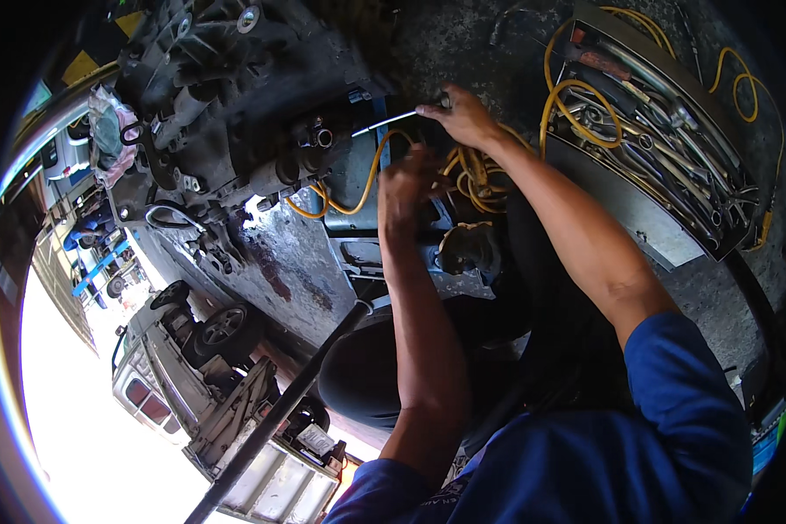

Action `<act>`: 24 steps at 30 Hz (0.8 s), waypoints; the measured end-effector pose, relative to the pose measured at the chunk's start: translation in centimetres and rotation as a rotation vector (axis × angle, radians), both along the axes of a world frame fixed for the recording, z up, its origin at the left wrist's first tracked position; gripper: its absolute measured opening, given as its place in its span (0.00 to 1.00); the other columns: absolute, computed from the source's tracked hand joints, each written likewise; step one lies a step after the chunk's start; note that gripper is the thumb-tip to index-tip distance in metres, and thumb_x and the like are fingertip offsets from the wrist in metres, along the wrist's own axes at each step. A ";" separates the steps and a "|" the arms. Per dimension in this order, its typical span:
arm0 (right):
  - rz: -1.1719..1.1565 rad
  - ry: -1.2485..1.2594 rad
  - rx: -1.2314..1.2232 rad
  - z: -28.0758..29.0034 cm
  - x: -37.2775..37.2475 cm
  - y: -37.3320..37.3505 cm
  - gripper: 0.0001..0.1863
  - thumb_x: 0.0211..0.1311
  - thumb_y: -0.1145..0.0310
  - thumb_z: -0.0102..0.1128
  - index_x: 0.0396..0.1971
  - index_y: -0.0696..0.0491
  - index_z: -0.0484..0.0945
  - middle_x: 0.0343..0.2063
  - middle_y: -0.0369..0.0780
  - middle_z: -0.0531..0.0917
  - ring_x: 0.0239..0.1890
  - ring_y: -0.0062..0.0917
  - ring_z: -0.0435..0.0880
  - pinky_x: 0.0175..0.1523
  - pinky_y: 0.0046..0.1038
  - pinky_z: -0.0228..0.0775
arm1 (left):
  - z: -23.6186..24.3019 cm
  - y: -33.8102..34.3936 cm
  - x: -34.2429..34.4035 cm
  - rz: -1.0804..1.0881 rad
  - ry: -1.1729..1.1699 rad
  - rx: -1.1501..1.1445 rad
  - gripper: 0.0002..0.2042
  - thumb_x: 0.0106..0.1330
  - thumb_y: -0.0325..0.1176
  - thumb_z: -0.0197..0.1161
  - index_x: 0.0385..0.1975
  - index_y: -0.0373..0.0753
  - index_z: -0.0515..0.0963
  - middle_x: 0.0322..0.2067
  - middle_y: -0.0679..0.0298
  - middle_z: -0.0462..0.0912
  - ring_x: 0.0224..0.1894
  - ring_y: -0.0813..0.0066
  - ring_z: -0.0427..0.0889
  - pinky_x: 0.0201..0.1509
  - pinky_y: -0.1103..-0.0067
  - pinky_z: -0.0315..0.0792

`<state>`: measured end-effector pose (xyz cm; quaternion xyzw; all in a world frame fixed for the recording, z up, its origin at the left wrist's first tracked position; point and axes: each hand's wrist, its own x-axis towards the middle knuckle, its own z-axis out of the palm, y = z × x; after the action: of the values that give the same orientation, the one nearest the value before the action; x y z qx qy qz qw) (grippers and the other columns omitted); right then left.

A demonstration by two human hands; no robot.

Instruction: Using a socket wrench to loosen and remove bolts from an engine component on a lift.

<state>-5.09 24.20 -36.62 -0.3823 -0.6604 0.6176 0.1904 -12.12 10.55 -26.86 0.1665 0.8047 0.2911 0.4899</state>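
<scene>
Right hand (463,115) grip closed on thin metal rod (384,122), left hand (403,188) grip unclear, fingers hidden among yellow hose (367,179)

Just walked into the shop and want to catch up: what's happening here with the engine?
A person in a blue shirt is working at a greasy engine. The right hand holds the end of a thin metal rod that points toward a port on the engine. The left hand is lower, beside a yellow hose that loops under the rod; what it grips is unclear. A tray of wrenches lies to the right.
</scene>
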 end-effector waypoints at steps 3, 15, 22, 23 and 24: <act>0.037 0.070 0.036 -0.3 0.8 0.1 0.19 0.58 0.57 0.62 0.39 0.57 0.73 0.31 0.48 0.81 0.37 0.38 0.79 0.42 0.35 0.69 | -1.5 0.9 -0.9 0.529 0.038 0.499 0.22 0.68 0.41 0.45 0.48 0.26 0.71 0.37 0.51 0.81 0.43 0.59 0.81 0.47 0.68 0.77; -0.037 0.062 0.047 -2.7 2.2 1.1 0.26 0.55 0.58 0.66 0.49 0.58 0.72 0.24 0.44 0.79 0.26 0.32 0.80 0.28 0.30 0.70 | -0.9 2.1 -2.6 1.321 -0.349 0.821 0.19 0.67 0.39 0.46 0.48 0.28 0.68 0.46 0.46 0.72 0.52 0.57 0.71 0.59 0.63 0.66; 0.026 0.008 -0.767 0.5 3.1 2.3 0.40 0.56 0.54 0.65 0.60 0.64 0.60 0.16 0.33 0.68 0.13 0.14 0.64 0.15 0.20 0.55 | -1.9 3.7 -3.5 1.686 -0.557 1.062 0.21 0.66 0.37 0.47 0.53 0.30 0.67 0.57 0.48 0.66 0.60 0.54 0.64 0.62 0.57 0.59; -0.008 0.013 -0.745 0.7 3.5 2.6 0.41 0.56 0.54 0.66 0.61 0.63 0.59 0.15 0.33 0.68 0.13 0.14 0.64 0.15 0.20 0.54 | -1.6 4.3 -3.0 1.749 -0.574 1.023 0.21 0.68 0.40 0.43 0.54 0.32 0.67 0.59 0.48 0.65 0.64 0.52 0.59 0.65 0.54 0.54; -0.002 0.022 -0.742 1.2 3.4 2.9 0.41 0.56 0.54 0.66 0.61 0.63 0.59 0.15 0.33 0.68 0.13 0.14 0.64 0.15 0.20 0.54 | -2.1 3.4 -3.9 1.745 -0.570 1.034 0.21 0.68 0.40 0.43 0.54 0.32 0.67 0.59 0.48 0.65 0.64 0.52 0.59 0.65 0.54 0.54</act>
<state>-1.66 27.06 -35.43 -0.4193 -0.3894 0.8188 0.0466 -16.05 13.93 -28.98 -0.3562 0.2786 0.8790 0.1509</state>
